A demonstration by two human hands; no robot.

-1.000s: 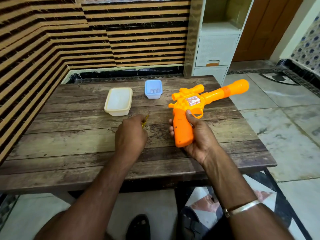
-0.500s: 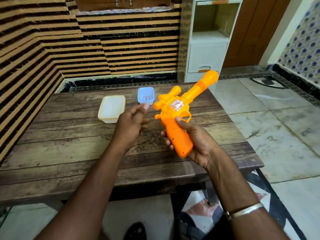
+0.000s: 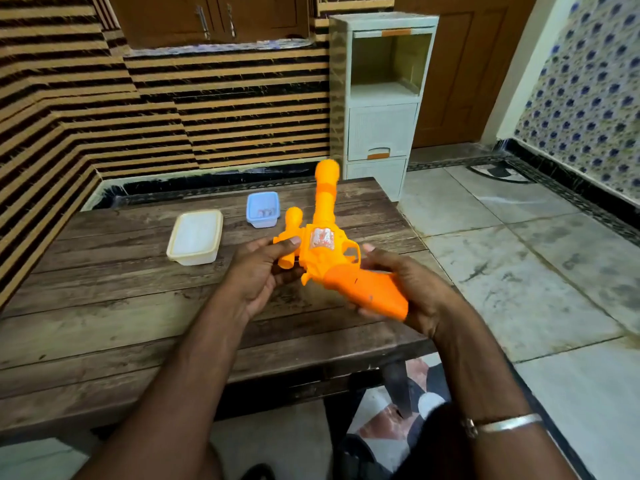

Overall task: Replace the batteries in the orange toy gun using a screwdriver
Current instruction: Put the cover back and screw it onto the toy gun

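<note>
Both hands are on the orange toy gun (image 3: 325,247), holding it up above the right half of the wooden table (image 3: 104,306), not resting on it. The right hand (image 3: 412,289) is wrapped around the grip, fingers curled under it, and the left hand (image 3: 258,268) has its thumb pressed on the body with the fingers closed around the little scope on the gun's left side. The barrel points away from the person, toward the far edge of the tabletop.

Stuff around: a cream container with its lid on (image 3: 195,237) sits toward the far edge, left of the gun, and a small blue tub (image 3: 263,208) is just beside it nearer the far edge, open, with a few small things inside, probably batteries, but it's too blurry to say. Both are well clear of the hands. The gun's scope partly overlaps the blue tub's near corner in this view. A pale drawer unit (image 3: 381,98) stands on the floor past the far right corner of the tabletop. There's a metal bangle (image 3: 502,424) on the right wrist.
</note>
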